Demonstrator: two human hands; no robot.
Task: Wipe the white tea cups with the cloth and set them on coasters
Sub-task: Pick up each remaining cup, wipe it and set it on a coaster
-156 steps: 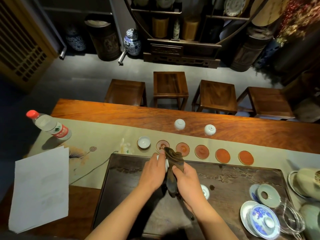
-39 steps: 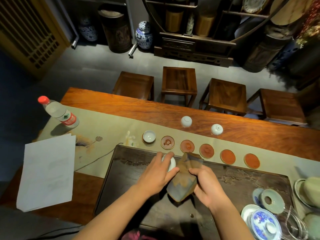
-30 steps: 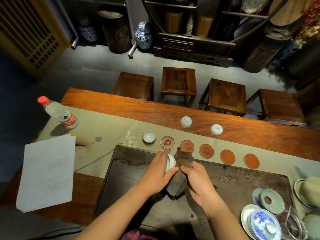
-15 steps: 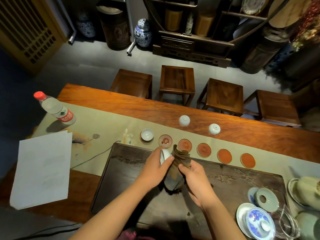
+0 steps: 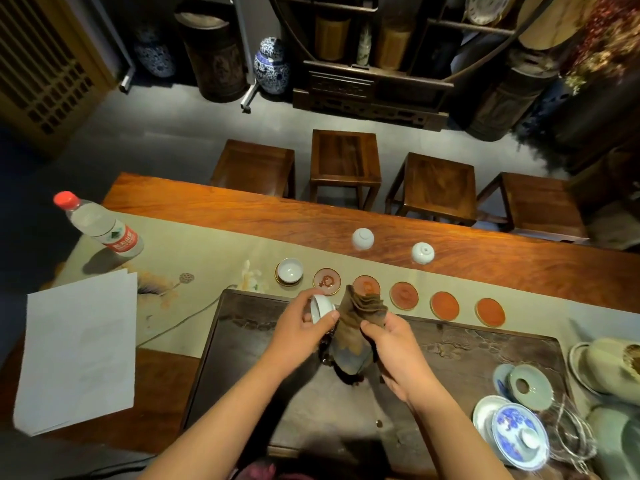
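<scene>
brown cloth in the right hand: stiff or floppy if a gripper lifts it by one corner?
Probably floppy: the cloth hangs in folds below the right hand. Likely light, since a few fingers hold it. It would probably drape and swing rather than keep shape.

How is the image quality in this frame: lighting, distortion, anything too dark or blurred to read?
Head view: warm light falls on the table, while corners and background shelves sink into vignetted dark; wide-angle bending curves the table edge; the water bottle casts a clear shadow; the left hand, cup, brown cloth and right hand are legible, slightly soft.
</scene>
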